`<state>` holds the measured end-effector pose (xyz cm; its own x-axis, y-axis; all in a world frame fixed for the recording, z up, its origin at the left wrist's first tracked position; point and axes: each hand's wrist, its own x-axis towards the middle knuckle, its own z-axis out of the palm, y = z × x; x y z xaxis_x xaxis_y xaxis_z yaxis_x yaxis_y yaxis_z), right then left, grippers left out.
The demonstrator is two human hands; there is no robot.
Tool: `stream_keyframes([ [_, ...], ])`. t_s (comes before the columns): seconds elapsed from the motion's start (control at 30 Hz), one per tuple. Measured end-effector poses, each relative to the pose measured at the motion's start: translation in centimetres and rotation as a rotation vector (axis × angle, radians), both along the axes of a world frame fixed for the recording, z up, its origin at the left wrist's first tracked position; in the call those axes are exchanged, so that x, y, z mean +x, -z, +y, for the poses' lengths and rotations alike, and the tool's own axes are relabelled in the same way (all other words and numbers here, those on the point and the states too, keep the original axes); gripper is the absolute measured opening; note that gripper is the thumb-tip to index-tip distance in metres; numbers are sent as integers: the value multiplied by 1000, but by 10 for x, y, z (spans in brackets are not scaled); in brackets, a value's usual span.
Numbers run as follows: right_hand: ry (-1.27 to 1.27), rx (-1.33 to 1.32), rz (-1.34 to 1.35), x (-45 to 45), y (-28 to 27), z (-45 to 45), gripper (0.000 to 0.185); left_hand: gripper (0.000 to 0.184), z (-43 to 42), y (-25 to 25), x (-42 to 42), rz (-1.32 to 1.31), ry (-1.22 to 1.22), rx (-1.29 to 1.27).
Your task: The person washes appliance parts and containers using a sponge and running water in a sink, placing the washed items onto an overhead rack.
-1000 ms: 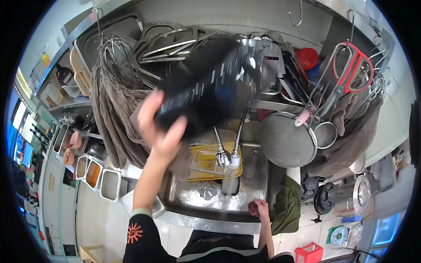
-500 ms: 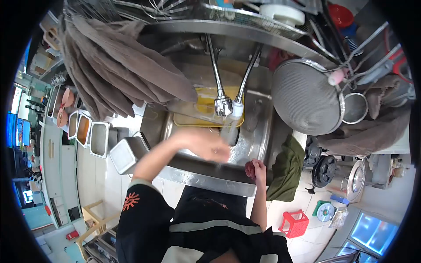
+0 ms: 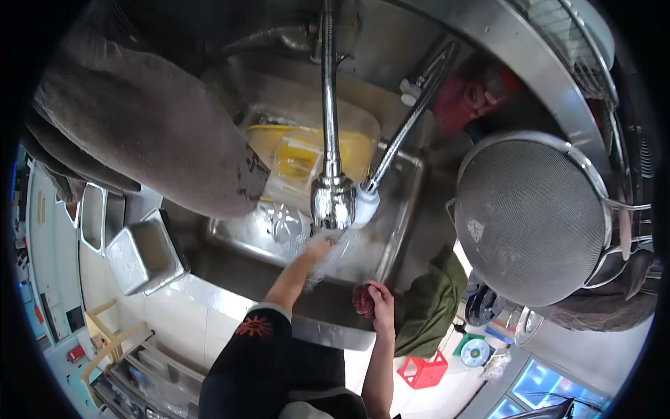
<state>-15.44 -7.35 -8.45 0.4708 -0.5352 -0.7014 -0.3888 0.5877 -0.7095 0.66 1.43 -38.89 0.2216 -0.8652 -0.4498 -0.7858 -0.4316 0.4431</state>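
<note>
My left hand (image 3: 320, 246) reaches into the steel sink (image 3: 412, 209), just below the chrome faucet head (image 3: 333, 202). Water and spray around it hide its fingers. A dark red, rough-textured scrubber (image 3: 363, 300) is in my right hand (image 3: 382, 302), held above the front rim of the sink with the fingers wrapped round it. Behind the faucet, a yellow piece (image 3: 296, 159) lies in the sink among see-through plastic. A second spout with a white tip (image 3: 366, 204) hangs beside the chrome head.
A large mesh strainer (image 3: 530, 216) hangs at the right, above an olive-green cloth (image 3: 433, 304) draped over the sink edge. Grey-brown cloths (image 3: 153, 133) hang at the left. A metal pan (image 3: 143, 255) stands left of the sink. A red stool (image 3: 423, 370) is on the floor.
My view has moved closer to the sink and turned. My left hand has gone from above the front of the sink to under the faucet. My right hand still holds the scrubber.
</note>
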Motion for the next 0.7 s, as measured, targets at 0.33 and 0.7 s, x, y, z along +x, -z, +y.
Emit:
stream_keyframes([
  [0.33, 294, 117, -253, -35, -7, -11, 25, 32, 30, -248, 54, 887, -718, -207],
  [0.7, 244, 443, -508, 4, -15, -30, 32, 41, 42, -224, -26, 1650, -1510, -181],
])
